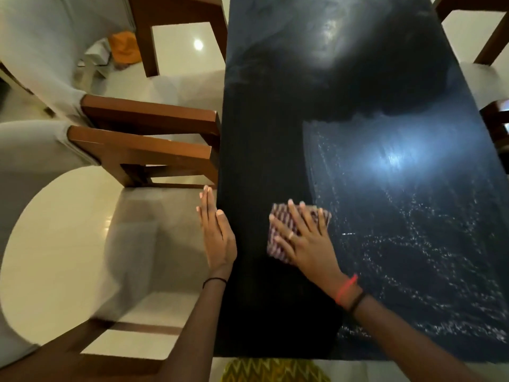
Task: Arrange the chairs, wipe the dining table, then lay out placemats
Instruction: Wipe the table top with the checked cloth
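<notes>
1. Table: black and glossy, fills the centre and right of frame, running from bottom to top.
2. Cloth: red/white striped and folded, lying flat on the table at lower centre, nearer the table's left edge than its right.
3. R hand: palm down on the cloth, fingers straight and spread wide, pressing it to the table. Not curled round it. Ring on one finger; red thread and black band at the wrist.
4. L hand: at the table's left edge, lower centre. Fingers straight and held close together, pointing to the top of frame, thumb against the edge. Holds nothing. Black band at the wrist.
5. Wet streaks: speckled arcs over the table's lower right, just right of the cloth. The strip by the L hand looks plain dark.
6. Chairs, left of frame: near chair has grey upholstery and wood arms and sits lower left, close to the table. 2nd chair is mid-left, its arm end by the table edge. 3rd chair is upper left.
7. Right edge: 4th chair upper right, only partly in view.
8. Floor: pale and shiny. An orange item lies on it upper left; can't tell what it is.
9. Yellow zigzag fabric at bottom centre, below the table's near end.
</notes>
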